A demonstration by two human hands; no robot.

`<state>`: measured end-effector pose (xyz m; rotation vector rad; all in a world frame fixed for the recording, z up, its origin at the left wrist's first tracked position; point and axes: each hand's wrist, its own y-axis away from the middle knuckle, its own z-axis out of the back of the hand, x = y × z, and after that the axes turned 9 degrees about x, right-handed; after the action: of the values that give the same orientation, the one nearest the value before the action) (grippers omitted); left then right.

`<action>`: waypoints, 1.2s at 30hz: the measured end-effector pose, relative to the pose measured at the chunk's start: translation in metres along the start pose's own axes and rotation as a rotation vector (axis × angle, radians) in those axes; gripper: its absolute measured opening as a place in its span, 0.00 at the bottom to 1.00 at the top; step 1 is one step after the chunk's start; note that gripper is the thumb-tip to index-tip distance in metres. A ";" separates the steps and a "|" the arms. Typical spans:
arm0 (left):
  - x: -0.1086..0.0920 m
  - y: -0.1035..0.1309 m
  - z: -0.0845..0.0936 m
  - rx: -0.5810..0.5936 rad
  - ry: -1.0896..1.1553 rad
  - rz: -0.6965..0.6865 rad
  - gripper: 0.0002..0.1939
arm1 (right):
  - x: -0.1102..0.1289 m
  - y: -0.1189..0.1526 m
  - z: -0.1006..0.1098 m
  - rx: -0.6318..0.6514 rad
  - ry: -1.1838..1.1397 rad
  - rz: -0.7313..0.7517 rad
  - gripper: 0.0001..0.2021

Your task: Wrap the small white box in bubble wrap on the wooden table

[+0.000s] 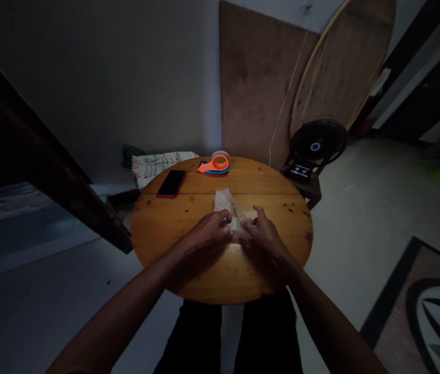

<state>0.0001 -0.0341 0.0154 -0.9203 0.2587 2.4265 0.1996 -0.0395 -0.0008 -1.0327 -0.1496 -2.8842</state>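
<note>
A piece of clear bubble wrap (223, 200) lies near the middle of the round wooden table (188, 208), partly folded, with one part reaching toward the right. My left hand (214, 227) is at its left side, fingers curled round the edge of the wrap. On the right part of the wrap rests my right hand (262, 228), its index finger raised and apart from the thumb, the lower fingers at the plastic. Whether anything lies inside the wrap cannot be made out.
An orange and blue tape dispenser (216, 163) stands at the table's far edge. A phone (172, 183) with a red edge lies at the far left. Behind the right side is a black fan (315, 146); a printed sack (157, 165) is beyond the left edge.
</note>
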 end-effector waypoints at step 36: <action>0.023 -0.007 -0.015 -0.122 0.087 -0.151 0.09 | 0.037 0.002 -0.007 0.169 -0.456 0.177 0.21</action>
<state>-0.0022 -0.0241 -0.0113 -1.0608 0.0693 2.2866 0.1669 -0.0432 0.0172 -1.5587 -0.3029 -2.3906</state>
